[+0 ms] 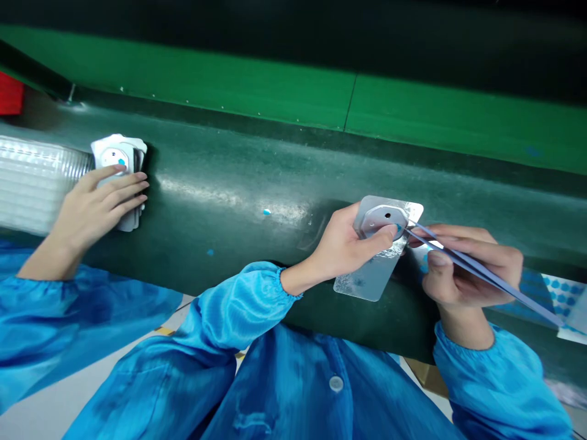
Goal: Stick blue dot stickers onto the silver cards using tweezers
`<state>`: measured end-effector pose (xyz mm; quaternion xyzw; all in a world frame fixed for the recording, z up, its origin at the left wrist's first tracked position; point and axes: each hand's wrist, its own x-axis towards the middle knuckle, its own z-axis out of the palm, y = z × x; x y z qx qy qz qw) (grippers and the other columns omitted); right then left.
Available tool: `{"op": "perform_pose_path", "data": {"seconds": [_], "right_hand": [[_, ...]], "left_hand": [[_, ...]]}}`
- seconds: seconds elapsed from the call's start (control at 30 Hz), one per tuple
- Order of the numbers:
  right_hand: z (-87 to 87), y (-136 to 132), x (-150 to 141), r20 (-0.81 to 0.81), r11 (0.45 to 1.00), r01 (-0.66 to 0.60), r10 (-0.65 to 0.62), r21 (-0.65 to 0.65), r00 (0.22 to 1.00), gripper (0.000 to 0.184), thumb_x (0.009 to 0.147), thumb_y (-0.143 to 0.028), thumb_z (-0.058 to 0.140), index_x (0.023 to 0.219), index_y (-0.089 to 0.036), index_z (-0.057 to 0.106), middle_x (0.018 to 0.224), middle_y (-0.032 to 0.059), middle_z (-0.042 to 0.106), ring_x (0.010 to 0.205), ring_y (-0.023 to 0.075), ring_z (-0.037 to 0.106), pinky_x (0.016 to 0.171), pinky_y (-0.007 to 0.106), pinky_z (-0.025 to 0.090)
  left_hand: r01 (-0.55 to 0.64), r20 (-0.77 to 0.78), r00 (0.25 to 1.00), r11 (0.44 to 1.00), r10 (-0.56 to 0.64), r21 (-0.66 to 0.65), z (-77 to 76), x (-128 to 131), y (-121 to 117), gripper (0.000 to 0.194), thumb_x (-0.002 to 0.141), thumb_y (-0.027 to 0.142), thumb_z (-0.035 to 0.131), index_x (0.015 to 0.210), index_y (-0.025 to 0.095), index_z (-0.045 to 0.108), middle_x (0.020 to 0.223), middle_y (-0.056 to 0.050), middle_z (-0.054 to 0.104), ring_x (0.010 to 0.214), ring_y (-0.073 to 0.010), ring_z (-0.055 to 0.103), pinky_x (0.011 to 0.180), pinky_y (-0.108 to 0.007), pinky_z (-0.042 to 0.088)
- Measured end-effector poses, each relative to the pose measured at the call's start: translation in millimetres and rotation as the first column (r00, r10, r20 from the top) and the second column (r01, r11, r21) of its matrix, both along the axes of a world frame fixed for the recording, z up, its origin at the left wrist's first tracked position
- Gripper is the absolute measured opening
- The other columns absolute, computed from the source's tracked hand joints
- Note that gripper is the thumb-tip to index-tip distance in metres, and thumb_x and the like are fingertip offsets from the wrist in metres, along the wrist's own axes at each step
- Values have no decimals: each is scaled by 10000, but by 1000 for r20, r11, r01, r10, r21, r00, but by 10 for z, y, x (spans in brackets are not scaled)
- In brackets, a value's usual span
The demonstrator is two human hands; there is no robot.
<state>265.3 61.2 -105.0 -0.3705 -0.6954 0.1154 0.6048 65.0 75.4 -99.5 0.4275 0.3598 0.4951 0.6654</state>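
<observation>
My left hand (339,244) grips a shiny silver metal plate (367,280) with rounded corners, tilted above the green work surface. On the plate sits a raised octagonal piece (383,214) with a small dark hole, and my left thumb presses on it. My right hand (479,269) is closed around a pair of long tweezers (498,282). Their tips reach the right edge of the octagonal piece, beside a small blue dot near my left thumb. Whether the tips pinch the dot, I cannot tell.
At the left, a co-worker's hand (103,205) rests on a stack of similar plates (131,220), next to a clear ribbed plastic tray (36,183). A sheet of blue dots (562,294) lies at the right. Loose blue dots (266,211) lie on the green work surface (238,244).
</observation>
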Motion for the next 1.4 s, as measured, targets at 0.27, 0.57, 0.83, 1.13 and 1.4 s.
{"op": "perform_pose_path", "data": {"seconds": [0.27, 0.57, 0.83, 1.13, 1.4], "right_hand": [[-23, -11, -26, 18, 997, 70, -71, 23, 997, 108, 930, -280, 923, 951, -257, 819, 810, 42, 868, 674, 308, 862, 501, 432, 708], [-23, -27, -36, 93, 998, 53, -54, 17, 994, 107, 911, -200, 896, 990, -254, 849, 925, 70, 909, 694, 294, 869, 536, 415, 727], [10, 2, -68, -29, 998, 59, -59, -12, 998, 111, 965, -294, 918, 998, -246, 823, 822, 44, 859, 678, 283, 849, 513, 408, 695], [25, -7, -38, -78, 998, -5, 0, -55, 997, 126, 979, -261, 895, 1083, -254, 826, 903, 46, 880, 712, 269, 846, 499, 392, 670], [37, -4, -47, -82, 999, -27, 24, -38, 996, 143, 979, -230, 890, 1116, -237, 848, 928, 64, 889, 731, 269, 843, 514, 387, 668]], "left_hand": [[49, 62, 997, 995, -44, -87, 81, -20, 25, 518, 825, 609, 1012, 935, 195, 721, 867, -1, 718, 795, -145, 621, 780, -289, 534], [134, 190, 979, 934, -73, -332, 114, -23, 45, 419, 776, 454, 1018, 975, 185, 766, 888, -12, 755, 782, -142, 664, 784, -294, 561], [72, -21, 997, 981, -77, -179, 114, -61, 57, 319, 817, 387, 955, 820, 198, 698, 810, 1, 720, 761, -144, 655, 731, -285, 528], [160, 98, 985, 965, -142, -209, 98, -60, 36, 388, 849, 435, 981, 864, 200, 672, 854, -11, 748, 762, -186, 790, 737, -310, 623], [173, 108, 982, 961, -153, -217, 81, -57, 32, 407, 864, 463, 987, 878, 198, 679, 846, -17, 758, 771, -187, 789, 750, -313, 624]]}}
